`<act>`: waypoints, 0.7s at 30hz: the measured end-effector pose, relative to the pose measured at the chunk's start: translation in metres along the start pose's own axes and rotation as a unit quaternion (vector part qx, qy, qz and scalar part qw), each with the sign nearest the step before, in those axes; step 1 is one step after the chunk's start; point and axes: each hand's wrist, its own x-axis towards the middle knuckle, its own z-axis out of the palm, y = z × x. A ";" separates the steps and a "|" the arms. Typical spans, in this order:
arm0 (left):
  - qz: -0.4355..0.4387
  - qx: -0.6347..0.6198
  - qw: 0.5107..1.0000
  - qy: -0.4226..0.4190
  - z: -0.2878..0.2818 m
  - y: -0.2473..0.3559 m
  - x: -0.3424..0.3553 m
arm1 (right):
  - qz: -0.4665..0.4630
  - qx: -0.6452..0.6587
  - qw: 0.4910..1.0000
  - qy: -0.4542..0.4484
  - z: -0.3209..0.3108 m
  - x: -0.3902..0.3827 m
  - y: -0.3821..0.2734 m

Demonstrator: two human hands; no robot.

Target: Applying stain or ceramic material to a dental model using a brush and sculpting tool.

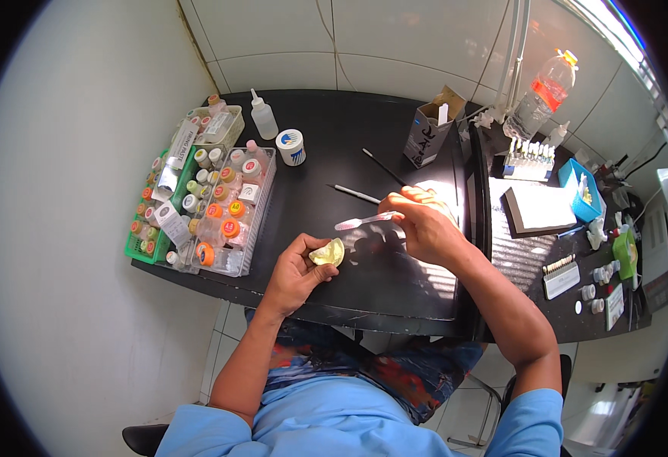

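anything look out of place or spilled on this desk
I see no spill. Two spots look mildly untidy: a white tube lies slantwise on top of the green basket of small bottles rather than tucked inside, and the grey box toward the back right stands with its top flap raised.

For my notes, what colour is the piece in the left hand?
The piece is pale yellow, shown in the head view.
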 end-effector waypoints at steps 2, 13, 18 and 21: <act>0.001 -0.014 1.000 0.007 0.003 0.004 0.000 | -0.013 0.034 0.999 -0.013 0.002 0.001 0.006; 0.040 -0.076 0.994 0.066 0.005 0.007 0.006 | -0.039 0.188 0.981 -0.024 0.015 0.004 -0.011; 0.041 -0.038 0.995 0.088 0.012 0.019 0.028 | 0.052 0.212 0.974 -0.061 0.013 0.000 -0.027; 0.015 0.008 0.997 0.074 0.013 0.030 0.054 | 0.051 0.203 0.978 -0.025 0.008 -0.001 -0.027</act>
